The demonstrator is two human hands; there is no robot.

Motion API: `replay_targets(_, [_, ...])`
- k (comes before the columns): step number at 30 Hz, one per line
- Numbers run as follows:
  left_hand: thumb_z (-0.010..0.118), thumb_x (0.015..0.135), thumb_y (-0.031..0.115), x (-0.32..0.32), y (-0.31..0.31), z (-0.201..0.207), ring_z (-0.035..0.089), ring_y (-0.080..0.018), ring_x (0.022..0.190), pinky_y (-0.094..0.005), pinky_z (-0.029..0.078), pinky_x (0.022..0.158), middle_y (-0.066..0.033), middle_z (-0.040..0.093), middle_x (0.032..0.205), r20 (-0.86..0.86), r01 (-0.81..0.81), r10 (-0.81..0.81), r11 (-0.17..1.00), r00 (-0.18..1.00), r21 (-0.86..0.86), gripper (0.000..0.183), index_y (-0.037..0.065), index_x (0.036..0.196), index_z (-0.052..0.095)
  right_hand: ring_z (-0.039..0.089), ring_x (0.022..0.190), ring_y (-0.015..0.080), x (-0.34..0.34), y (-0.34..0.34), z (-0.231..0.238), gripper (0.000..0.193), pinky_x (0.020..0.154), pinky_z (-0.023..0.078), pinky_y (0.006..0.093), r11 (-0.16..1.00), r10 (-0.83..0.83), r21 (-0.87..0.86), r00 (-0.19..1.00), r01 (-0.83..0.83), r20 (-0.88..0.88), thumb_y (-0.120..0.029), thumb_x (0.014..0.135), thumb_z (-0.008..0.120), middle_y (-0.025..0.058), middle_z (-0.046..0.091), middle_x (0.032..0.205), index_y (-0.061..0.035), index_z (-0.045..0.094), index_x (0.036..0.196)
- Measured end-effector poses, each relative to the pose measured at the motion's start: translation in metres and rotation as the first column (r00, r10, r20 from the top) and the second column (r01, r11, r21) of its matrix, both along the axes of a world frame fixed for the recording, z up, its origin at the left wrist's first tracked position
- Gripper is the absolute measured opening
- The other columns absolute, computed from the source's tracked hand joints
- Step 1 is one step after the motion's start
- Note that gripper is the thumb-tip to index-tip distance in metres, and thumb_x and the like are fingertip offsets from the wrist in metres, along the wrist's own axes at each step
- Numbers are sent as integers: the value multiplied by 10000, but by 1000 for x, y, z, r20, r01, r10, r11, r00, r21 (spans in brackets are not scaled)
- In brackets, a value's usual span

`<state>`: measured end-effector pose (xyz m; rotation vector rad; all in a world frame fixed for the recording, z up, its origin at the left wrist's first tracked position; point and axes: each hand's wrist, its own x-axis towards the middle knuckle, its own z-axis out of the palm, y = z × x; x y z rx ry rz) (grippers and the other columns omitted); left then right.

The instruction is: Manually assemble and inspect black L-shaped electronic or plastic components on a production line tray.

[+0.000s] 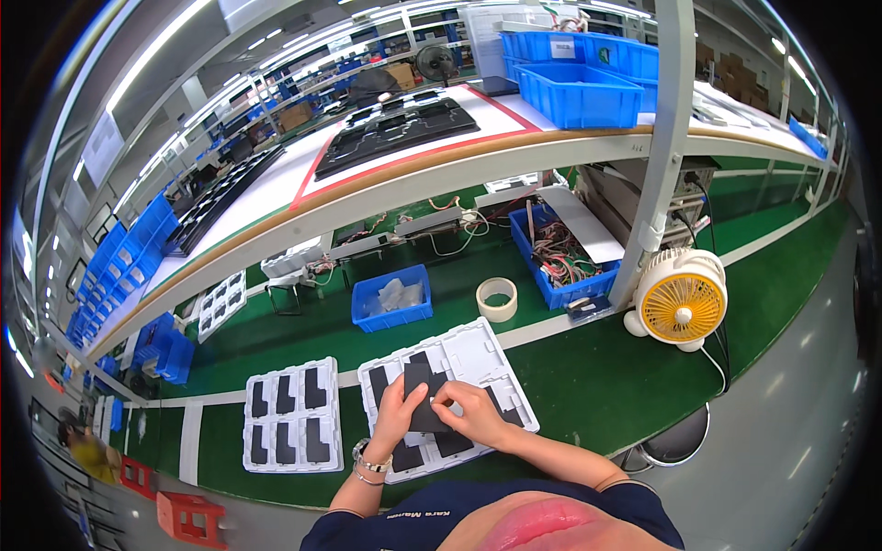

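Bright white light falls from ceiling tubes [161, 53] running across the upper left and top of the frame, leaving the left hand [395, 410] and right hand [470, 413] at lower centre evenly lit and fairly sharp. Pale reflections streak the grey floor [763, 432] at lower right. The fisheye bows the workbench edge [395, 176], black fills the corners, and a figure [87, 450] at lower left is blurred.

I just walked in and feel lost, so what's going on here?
A person's left hand holds a flat black panel over a white molded tray, while the right hand is at the panel's surface. More black pieces lie in that tray. A second white tray, to the left, holds six black pieces.
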<state>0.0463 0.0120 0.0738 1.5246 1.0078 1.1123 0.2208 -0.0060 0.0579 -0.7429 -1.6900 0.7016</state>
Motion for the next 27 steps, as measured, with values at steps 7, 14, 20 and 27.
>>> replay_targets(7, [602,938,204,22,8,-7,560,-92,766,-269,470,683,-46,631,848,-222,50,-42,998,974,33,241,-10,1044,578,567,707,74,29,-6,-15,119,660,460,238,871,83,-459,973,-177,-217,-113,893,641,18,623,764,2,611,882])
replay_targets(14, [636,905,215,49,8,4,621,-175,688,-316,482,631,-121,652,780,-452,28,31,992,892,123,260,-20,1003,585,521,735,44,49,3,-40,141,677,438,213,766,115,-572,938,-294,-328,-136,923,623,-17,590,791,-1,603,888])
replay_targets(20, [639,900,226,56,4,9,627,-208,657,-328,474,606,-127,648,751,-454,23,38,991,890,130,263,-17,986,586,471,649,31,53,-3,-30,135,585,393,215,796,92,-556,955,-241,-281,-125,910,622,-25,561,730,-4,593,858])
replay_targets(27, [641,892,259,55,2,12,633,-257,642,-341,473,595,-140,644,739,-512,49,19,992,859,118,285,-11,969,590,505,606,54,51,-6,-34,146,565,423,246,838,50,-516,967,-177,-250,-131,888,628,9,591,683,0,589,839])
